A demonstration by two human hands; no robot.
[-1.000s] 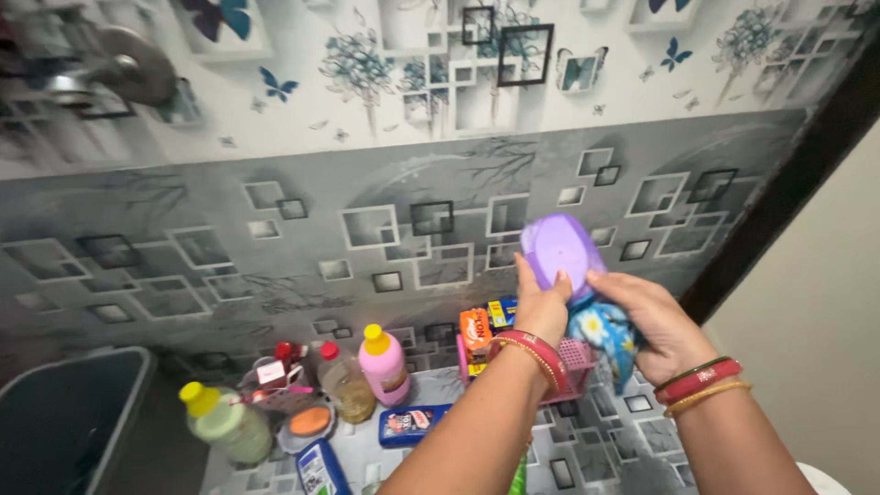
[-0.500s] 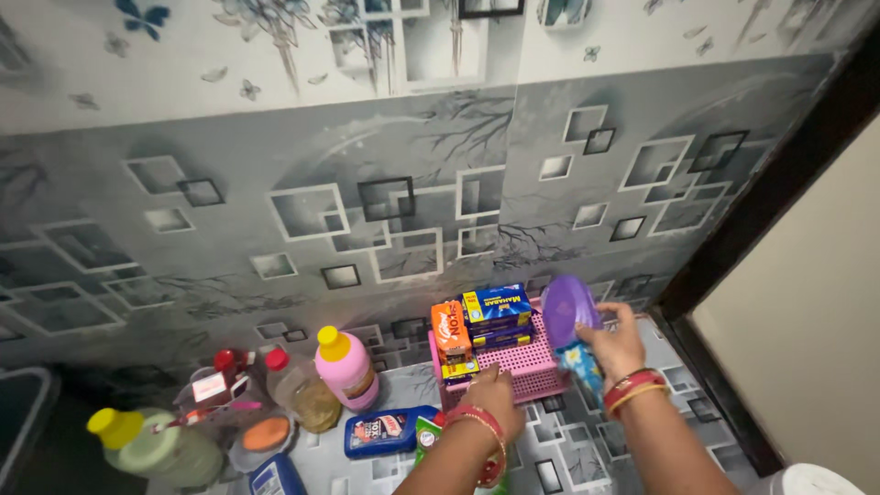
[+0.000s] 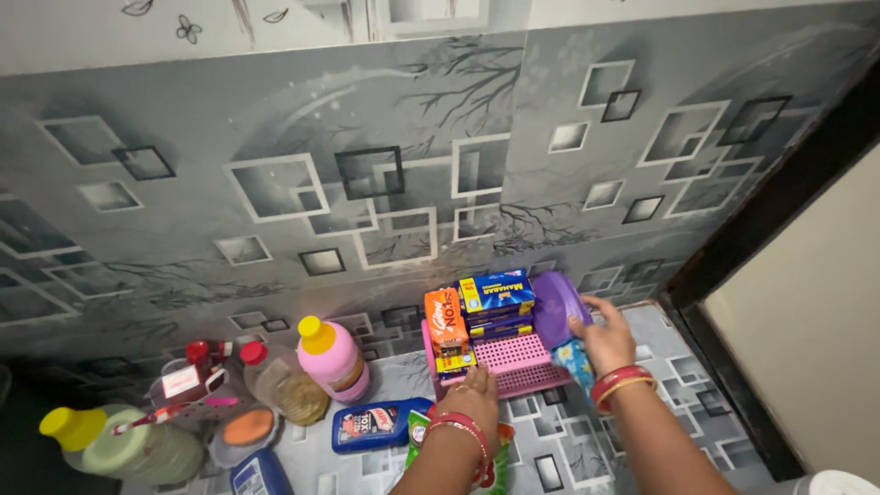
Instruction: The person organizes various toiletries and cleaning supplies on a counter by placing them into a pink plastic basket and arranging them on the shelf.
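1. A purple oval soap case (image 3: 556,307) is gripped by the right hand (image 3: 605,341), fingers curled over its top edge, with a blue flowered cloth (image 3: 577,359) bunched under the same palm. The case is held tilted at the right end of the pink perforated basket (image 3: 524,362), just touching its rim or very close to it.
2. The left hand (image 3: 475,401) is laid on the basket's front edge, fingers bent and lightly pressed down; nothing is pinched in it as far as can be told.
3. The left part of the basket is taken up by an orange box (image 3: 446,328) and a stack of blue boxes (image 3: 496,305), so only the right part is free, pretty tight tbh.
4. For a clean placement, the basket should probably be kept steadied by the left hand so it isn't shoved along the patterned counter (image 3: 642,403).
5. The case would best be levelled out before it's lowered, and kept clear of the blue stack so nothing gets tipped.
6. The cloth should be kept out from under the case, or it'll likely sit crooked.
7. The pink bottle (image 3: 332,357) and blue tub (image 3: 380,424) are well off to the left, not in the way.
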